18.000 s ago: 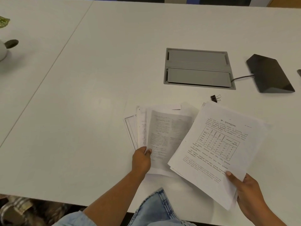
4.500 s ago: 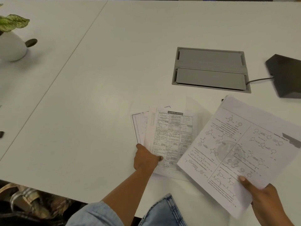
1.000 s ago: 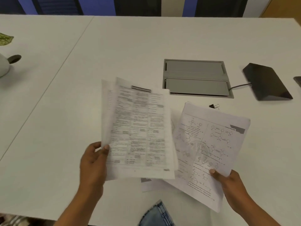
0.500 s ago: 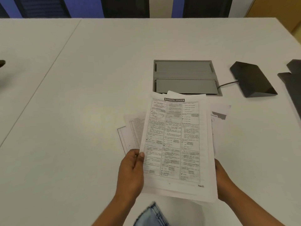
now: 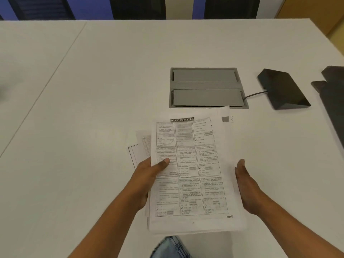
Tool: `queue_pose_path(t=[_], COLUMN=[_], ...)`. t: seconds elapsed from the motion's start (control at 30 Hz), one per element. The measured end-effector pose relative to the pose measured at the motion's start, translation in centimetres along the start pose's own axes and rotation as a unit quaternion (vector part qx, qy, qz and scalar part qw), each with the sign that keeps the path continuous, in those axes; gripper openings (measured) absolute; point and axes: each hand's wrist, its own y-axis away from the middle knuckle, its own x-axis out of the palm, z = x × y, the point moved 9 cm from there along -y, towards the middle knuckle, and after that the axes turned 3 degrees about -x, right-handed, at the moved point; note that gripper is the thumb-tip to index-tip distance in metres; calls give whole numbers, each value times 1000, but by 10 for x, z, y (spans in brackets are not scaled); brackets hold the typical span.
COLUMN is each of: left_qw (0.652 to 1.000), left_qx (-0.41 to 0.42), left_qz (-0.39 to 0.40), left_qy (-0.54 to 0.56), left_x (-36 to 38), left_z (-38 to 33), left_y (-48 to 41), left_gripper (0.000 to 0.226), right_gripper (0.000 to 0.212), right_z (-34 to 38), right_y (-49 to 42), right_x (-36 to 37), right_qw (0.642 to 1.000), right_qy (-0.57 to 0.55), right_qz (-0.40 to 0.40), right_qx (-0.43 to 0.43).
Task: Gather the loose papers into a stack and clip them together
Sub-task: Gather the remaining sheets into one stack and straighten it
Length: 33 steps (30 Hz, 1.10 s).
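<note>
A stack of printed papers (image 5: 191, 174), topped by a "Banking System" sheet, sits between my two hands just above the white table (image 5: 93, 108). My left hand (image 5: 149, 175) grips its left edge with the thumb on top. My right hand (image 5: 247, 185) presses against the right edge, thumb up and fingers hidden beneath. Two or three loose sheets (image 5: 139, 151) lie on the table, poking out to the left from under the stack. Only the wire loop of the binder clip (image 5: 231, 119) shows past the stack's top right corner.
A grey cable hatch (image 5: 204, 88) is set into the table just beyond the papers. A black wedge-shaped device (image 5: 283, 90) with a cable sits to its right, and dark flat objects (image 5: 333, 97) lie at the right edge. My denim-clad knee (image 5: 171, 246) shows at the near table edge.
My left hand lifted the Banking System sheets off the table and brought them onto the sheets in my right hand. Both hands now squeeze one stack from the sides.
</note>
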Motion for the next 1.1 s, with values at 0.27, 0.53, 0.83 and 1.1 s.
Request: queue_pose_path(t=[0.27,0.53,0.83,1.1], left_qw=[993,970,970,984], left_qx=[118,228,200,164], left_qz=[-16,-38,-37,30], left_qy=[-11,-72,-130,-71], left_x=[17,25,25,24], left_z=[-23,-33,-10,-13], left_y=[-16,-34,-49,-44], left_gripper=[27,32,26,31], right_gripper=[36,38,44,29], right_z=[47,60,32,2], right_y=[-14,-25,-27,-5], right_x=[-15,-16,-23,-41], right_qw=[986,973,977,981], right_qy=[56,70,101,131], right_qz=[-69,-100,-93,-87], right_qx=[-138,-194,-164,-118])
